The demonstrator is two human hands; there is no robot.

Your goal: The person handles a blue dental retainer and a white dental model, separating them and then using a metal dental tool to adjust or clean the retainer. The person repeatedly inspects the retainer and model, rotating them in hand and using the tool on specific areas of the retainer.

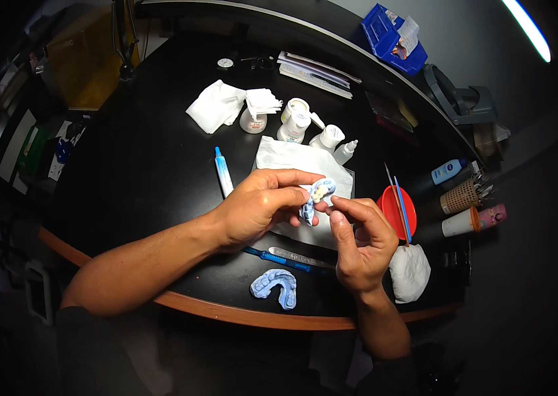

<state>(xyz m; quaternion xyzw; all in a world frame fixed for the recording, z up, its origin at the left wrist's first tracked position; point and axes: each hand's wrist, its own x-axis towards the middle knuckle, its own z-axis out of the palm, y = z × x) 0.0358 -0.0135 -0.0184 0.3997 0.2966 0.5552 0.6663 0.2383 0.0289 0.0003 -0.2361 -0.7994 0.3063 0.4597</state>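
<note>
My left hand (pixel 262 204) grips a blue-and-white dental cast (pixel 308 210) between thumb and fingers, above a white paper sheet. Cream-coloured teeth (pixel 320 192) show on the cast's upper part. Close beside it is my right hand (pixel 363 244), its fingers curled and the index fingertip at the cast's right edge. Whether something small sits between the right thumb and fingers is hidden. A second blue dental cast (pixel 275 288), horseshoe-shaped, lies on the black table below my hands. Between it and my hands lie a blue-handled tool (pixel 285 260) and a metal blade-like tool (pixel 295 255).
White bottles and jars (pixel 294 125) stand behind the paper sheet (pixel 285 153). Tissues (pixel 216 105) and a blue-and-white syringe-like tube (pixel 223 171) are to the left. At right are a red dish (pixel 397 212) with thin tools across it, a white cloth-like lump (pixel 411 273) and a woven cup (pixel 458 198).
</note>
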